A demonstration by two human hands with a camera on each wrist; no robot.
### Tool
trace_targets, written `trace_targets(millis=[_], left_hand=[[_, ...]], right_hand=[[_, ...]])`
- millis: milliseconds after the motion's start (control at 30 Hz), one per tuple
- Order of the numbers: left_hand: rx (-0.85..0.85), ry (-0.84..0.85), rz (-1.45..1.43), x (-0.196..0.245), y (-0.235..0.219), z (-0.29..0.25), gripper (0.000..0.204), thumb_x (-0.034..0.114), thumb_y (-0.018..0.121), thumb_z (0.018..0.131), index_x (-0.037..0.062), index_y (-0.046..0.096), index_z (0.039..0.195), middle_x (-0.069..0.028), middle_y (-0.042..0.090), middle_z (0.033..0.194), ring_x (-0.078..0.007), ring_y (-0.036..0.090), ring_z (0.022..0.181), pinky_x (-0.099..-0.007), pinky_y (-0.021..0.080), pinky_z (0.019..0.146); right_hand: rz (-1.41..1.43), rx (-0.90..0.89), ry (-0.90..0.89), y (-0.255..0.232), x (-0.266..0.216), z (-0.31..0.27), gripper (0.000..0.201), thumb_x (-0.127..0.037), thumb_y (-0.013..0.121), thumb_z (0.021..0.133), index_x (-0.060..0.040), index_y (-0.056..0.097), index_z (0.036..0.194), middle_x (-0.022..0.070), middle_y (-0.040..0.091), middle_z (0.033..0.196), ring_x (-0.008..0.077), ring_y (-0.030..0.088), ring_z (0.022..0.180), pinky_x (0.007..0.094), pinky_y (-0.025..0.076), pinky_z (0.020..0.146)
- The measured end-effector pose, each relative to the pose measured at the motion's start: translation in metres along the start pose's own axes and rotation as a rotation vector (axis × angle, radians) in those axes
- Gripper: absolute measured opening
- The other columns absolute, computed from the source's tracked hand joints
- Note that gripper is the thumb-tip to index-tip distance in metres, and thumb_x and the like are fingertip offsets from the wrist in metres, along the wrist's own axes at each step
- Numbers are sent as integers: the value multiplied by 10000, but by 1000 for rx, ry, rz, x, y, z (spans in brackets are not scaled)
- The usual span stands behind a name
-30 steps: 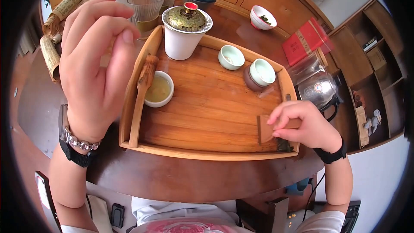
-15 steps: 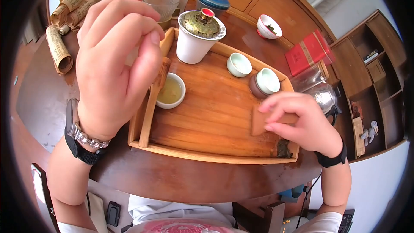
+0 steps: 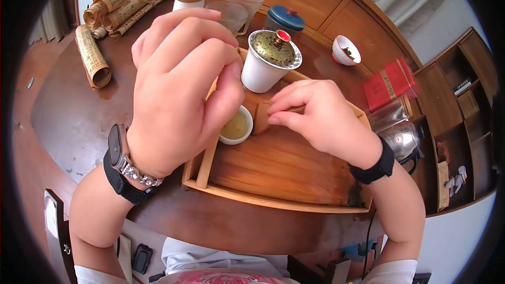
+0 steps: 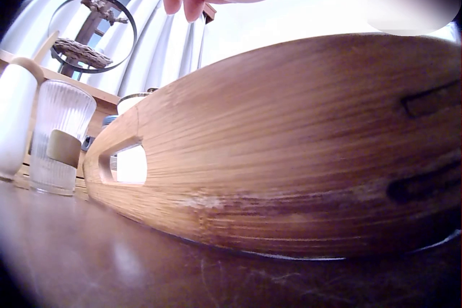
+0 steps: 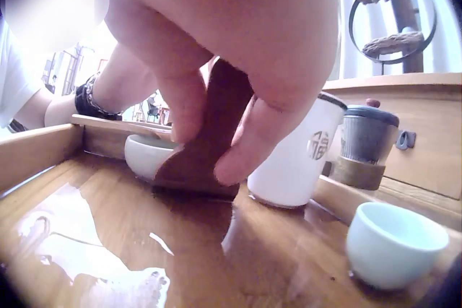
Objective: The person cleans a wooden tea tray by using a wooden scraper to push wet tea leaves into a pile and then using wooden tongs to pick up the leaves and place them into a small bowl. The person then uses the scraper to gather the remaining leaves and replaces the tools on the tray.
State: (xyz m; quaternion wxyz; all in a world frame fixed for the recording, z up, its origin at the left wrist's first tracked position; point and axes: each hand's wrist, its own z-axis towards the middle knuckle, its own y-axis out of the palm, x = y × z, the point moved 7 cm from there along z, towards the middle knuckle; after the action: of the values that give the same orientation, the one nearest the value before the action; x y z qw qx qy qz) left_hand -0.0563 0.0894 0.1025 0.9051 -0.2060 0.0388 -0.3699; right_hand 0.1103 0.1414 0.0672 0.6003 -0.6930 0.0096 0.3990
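My right hand (image 3: 331, 118) pinches a flat brown scraper (image 5: 227, 116) between thumb and fingers. Its broad edge is down at the wet tray floor (image 5: 137, 214), close beside a small white cup of yellowish tea (image 3: 235, 129). Behind it stands a white lidded cup (image 3: 260, 76) with a gold openwork lid. My left hand (image 3: 181, 92) is raised over the tray's left side, fingers loosely bent with nothing in them, and it hides part of the rim. A pale green cup (image 5: 395, 244) shows in the right wrist view. Dark wet tea leaves (image 3: 354, 198) lie in the tray's near right corner.
Rolled bamboo scrolls (image 3: 123, 5) lie at the back left, near ribbed glasses (image 3: 247, 8) and a blue-lidded jar (image 3: 286, 18). Further right are a white bowl (image 3: 346, 51), a red tin (image 3: 389, 84) and a metal kettle (image 3: 402, 139). The wooden tray rim (image 3: 273, 204) surrounds the work.
My right hand has carried the scraper from the tray's right side leftward to the tea cup. The leaves stay in the corner. My left hand keeps its pose while the head view has shifted.
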Motion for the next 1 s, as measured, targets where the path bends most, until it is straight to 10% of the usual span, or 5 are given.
trace_targets(millis=[433, 633, 1000], left_hand=[[-9, 1, 25, 1, -2, 1, 57, -9, 581, 776, 25, 611, 810, -98, 629, 913, -335, 575, 1056, -389, 430, 907], [28, 31, 17, 2, -1, 2, 56, 11, 602, 755, 46, 595, 797, -61, 617, 890, -298, 584, 1026, -375, 413, 874], [65, 42, 17, 2, -2, 1, 99, 28, 636, 720, 77, 585, 789, -19, 605, 861, -255, 593, 998, -364, 393, 845]], right_hand=[[-287, -91, 80, -44, 24, -110, 131, -67, 726, 800, 17, 702, 897, 121, 692, 815, 207, 643, 734, 292, 504, 690], [-166, -110, 507, -64, 50, -167, 106, -55, 721, 789, 28, 689, 848, 179, 688, 812, 275, 666, 755, 322, 520, 693], [-394, -187, 299, -63, 1, -137, 212, -69, 672, 824, -19, 533, 975, 172, 633, 902, 388, 608, 879, 412, 490, 759]])
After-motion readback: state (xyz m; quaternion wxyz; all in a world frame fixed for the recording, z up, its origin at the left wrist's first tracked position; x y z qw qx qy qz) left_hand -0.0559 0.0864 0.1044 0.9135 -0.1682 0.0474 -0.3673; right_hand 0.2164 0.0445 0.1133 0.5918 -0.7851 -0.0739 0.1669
